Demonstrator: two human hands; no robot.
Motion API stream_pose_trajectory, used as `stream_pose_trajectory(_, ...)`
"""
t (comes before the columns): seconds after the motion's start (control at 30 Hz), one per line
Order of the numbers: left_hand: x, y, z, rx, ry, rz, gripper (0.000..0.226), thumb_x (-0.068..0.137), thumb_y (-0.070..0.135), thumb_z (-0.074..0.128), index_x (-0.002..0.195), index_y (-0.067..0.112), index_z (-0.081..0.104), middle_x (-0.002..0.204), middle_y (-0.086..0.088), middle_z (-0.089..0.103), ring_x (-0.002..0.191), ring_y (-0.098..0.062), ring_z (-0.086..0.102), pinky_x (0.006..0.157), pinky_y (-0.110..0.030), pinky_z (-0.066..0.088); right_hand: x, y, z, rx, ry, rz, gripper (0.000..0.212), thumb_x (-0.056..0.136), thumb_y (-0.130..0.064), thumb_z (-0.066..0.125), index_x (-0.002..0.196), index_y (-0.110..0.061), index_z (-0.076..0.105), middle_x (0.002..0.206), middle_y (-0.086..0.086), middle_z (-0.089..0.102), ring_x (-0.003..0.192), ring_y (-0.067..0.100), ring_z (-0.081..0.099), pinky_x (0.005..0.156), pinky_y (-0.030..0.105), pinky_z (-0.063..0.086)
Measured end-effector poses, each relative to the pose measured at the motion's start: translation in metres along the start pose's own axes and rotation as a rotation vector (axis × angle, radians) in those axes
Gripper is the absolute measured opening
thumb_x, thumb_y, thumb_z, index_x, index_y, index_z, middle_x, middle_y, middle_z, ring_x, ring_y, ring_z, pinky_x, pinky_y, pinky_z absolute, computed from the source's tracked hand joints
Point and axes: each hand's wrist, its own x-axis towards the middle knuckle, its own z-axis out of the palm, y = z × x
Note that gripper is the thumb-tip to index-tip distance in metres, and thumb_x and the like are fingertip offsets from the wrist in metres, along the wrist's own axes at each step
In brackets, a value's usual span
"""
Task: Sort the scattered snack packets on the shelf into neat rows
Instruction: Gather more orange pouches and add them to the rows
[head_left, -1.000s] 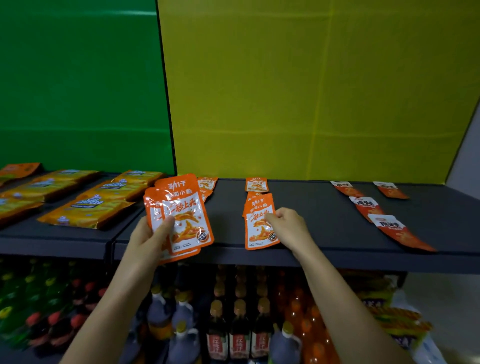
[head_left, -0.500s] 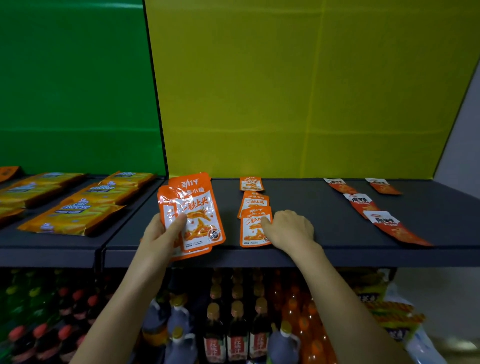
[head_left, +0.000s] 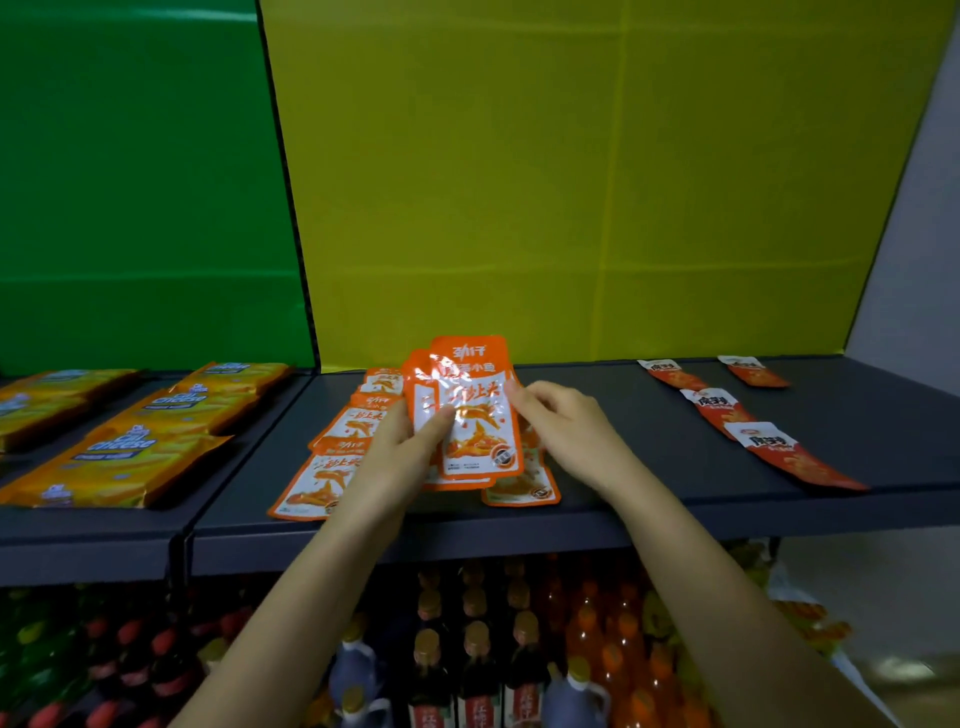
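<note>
Above shelf (head_left: 649, 447): left hand (head_left: 397, 449) fingers grip orange packet stack (head_left: 480, 439), upright, long axis vertical; right hand (head_left: 563, 423) fingers pinch edge.

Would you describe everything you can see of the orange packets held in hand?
The orange packets are a fanned bunch of glossy plastic pouches, orange with a white panel picturing food. They are held upright above the shelf. The left hand grips their lower left; the right hand pinches the front one's right edge.

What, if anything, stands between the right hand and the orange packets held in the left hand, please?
Nothing visible does. The right hand touches the upper right edge of the orange packets, which the left hand grips above the shelf.
</note>
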Motion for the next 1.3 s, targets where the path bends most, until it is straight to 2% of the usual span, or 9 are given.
stream_pose_trajectory(0.17, 0.022, 0.010, 0.034, -0.042, -0.091, 0.031, 0.028, 0.090, 0.014, 0.056, 0.116, 0.005, 0.053, 0.104, -0.011, 0.068, 0.079, -0.015, 0.069, 0.066, -0.025, 0.058, 0.016, 0.011, -0.014, 0.184, 0.116, 0.035, 0.025, 0.088, -0.038, 0.059, 0.088, -0.013, 0.064, 0.093, 0.006, 0.072, 0.087, 0.020, 0.069, 0.083, 0.041, 0.055)
stream_pose_trajectory(0.3, 0.048, 0.021, 0.051, -0.151, -0.115, -0.007, 0.015, 0.094, 0.015, 0.050, 0.102, 0.005, 0.058, 0.062, 0.003, 0.071, 0.050, -0.004, 0.066, 0.045, -0.017, 0.051, 0.044, 0.026, -0.040, 0.396, 0.165, 0.064, 0.014, 0.091, -0.025, 0.057, 0.079, -0.017, 0.058, 0.082, 0.004, 0.069, 0.073, 0.015, 0.068, 0.073, 0.031, 0.054)
stream_pose_trajectory(0.4, 0.070, 0.032, 0.054, -0.177, -0.069, -0.112, 0.017, 0.094, 0.014, 0.048, 0.081, 0.010, 0.057, 0.046, 0.005, 0.065, 0.039, -0.003, 0.061, 0.039, -0.014, 0.047, 0.077, 0.049, -0.062, 0.377, 0.203, 0.145, 0.021, 0.093, -0.020, 0.053, 0.074, -0.011, 0.056, 0.067, -0.002, 0.068, 0.048, 0.001, 0.063, 0.052, 0.017, 0.049)
stream_pose_trajectory(0.47, 0.086, 0.037, 0.052, -0.223, -0.015, -0.197, 0.021, 0.094, 0.014, 0.046, 0.075, 0.009, 0.055, 0.042, 0.003, 0.063, 0.034, -0.004, 0.058, 0.036, -0.013, 0.046, 0.100, 0.072, -0.067, 0.255, 0.165, 0.227, 0.024, 0.094, -0.018, 0.052, 0.074, -0.004, 0.058, 0.084, 0.015, 0.070, 0.062, 0.015, 0.066, 0.061, 0.026, 0.050)
stream_pose_trajectory(0.57, 0.102, 0.039, 0.047, -0.224, 0.053, -0.256, 0.023, 0.093, 0.012, 0.040, 0.072, 0.009, 0.050, 0.044, -0.001, 0.061, 0.029, -0.006, 0.054, 0.033, -0.012, 0.042, 0.131, 0.111, -0.063, 0.015, 0.137, 0.323, 0.038, 0.090, -0.020, 0.056, 0.054, -0.015, 0.047, 0.084, 0.022, 0.063, 0.084, 0.031, 0.063, 0.072, 0.035, 0.045)
stream_pose_trajectory(0.77, 0.118, 0.032, 0.039, -0.168, 0.087, -0.256, 0.016, 0.094, 0.011, 0.043, 0.081, 0.009, 0.052, 0.047, 0.001, 0.065, 0.033, -0.005, 0.057, 0.037, -0.015, 0.046, 0.168, 0.143, -0.061, -0.333, 0.094, 0.418, 0.046, 0.086, -0.038, 0.056, 0.054, -0.019, 0.029, 0.060, 0.003, 0.034, 0.078, 0.026, 0.043, 0.048, 0.027, 0.023)
stream_pose_trajectory(0.87, 0.124, 0.024, 0.037, -0.083, 0.100, -0.268, 0.016, 0.094, 0.012, 0.045, 0.081, 0.009, 0.053, 0.051, 0.001, 0.066, 0.036, -0.004, 0.059, 0.041, -0.017, 0.049, 0.176, 0.148, -0.059, -0.407, 0.085, 0.417, 0.045, 0.088, -0.041, 0.053, 0.056, -0.017, 0.033, 0.077, 0.011, 0.049, 0.082, 0.028, 0.048, 0.060, 0.028, 0.033)
stream_pose_trajectory(1.03, 0.129, 0.020, 0.042, -0.028, 0.111, -0.259, 0.016, 0.094, 0.013, 0.048, 0.080, 0.008, 0.054, 0.055, 0.000, 0.067, 0.045, -0.009, 0.062, 0.043, -0.018, 0.050, 0.185, 0.152, -0.058, -0.510, 0.075, 0.395, 0.041, 0.093, -0.039, 0.047, 0.108, -0.002, 0.060, 0.121, 0.018, 0.058, 0.112, 0.035, 0.054, 0.080, 0.036, 0.043)
stream_pose_trajectory(1.3, 0.129, 0.014, 0.056, 0.009, 0.072, -0.257, 0.015, 0.095, 0.012, 0.047, 0.083, 0.008, 0.055, 0.078, -0.007, 0.062, 0.066, -0.015, 0.060, 0.060, -0.026, 0.050, 0.178, 0.148, -0.058, -0.579, 0.118, 0.345, 0.040, 0.094, -0.031, 0.049, 0.112, 0.003, 0.057, 0.121, 0.021, 0.057, 0.112, 0.037, 0.054, 0.085, 0.038, 0.046)
